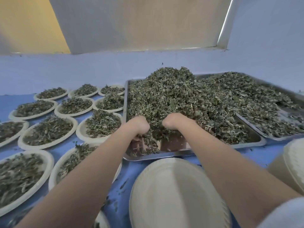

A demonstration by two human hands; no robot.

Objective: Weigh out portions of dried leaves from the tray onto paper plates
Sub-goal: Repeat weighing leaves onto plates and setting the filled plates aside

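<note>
A steel tray [194, 153] holds a tall heap of dried leaves [174, 96]. Both my hands are dug into the near side of the heap. My left hand [138, 126] and my right hand [176, 120] are bent at the wrist with the fingers buried in leaves, so the fingers are hidden. A clump of leaves sits between the two hands. An empty paper plate [174, 195] lies right in front of me, below my forearms.
Several paper plates with leaf portions [47, 130] cover the blue table [9, 101] on the left. A second steel tray [271, 138] of leaves overlaps the first on the right. A stack of empty plates [291, 163] stands at the right edge. A wall rises behind.
</note>
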